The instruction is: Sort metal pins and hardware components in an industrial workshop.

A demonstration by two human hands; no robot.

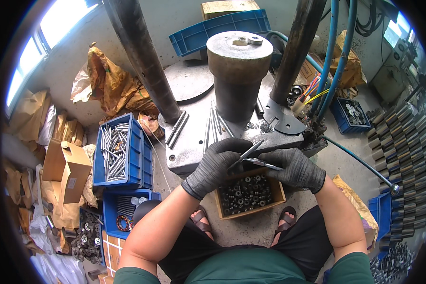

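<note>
Closed around a metal rod slanting away rightward, the worker's left hand sits just beside a second rod, gripped pointing leftward by the right hand.

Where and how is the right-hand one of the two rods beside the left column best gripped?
Probably mid-length, from above and the right: the right-hand rod lies flat on the metal plate, slim and straight, with its neighbouring rod close on the left.

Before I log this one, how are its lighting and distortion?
Head view: window at upper left blown out white, metal base catching pale glare; head view again: fisheye skews the pipe stack at right, corners black.
</note>
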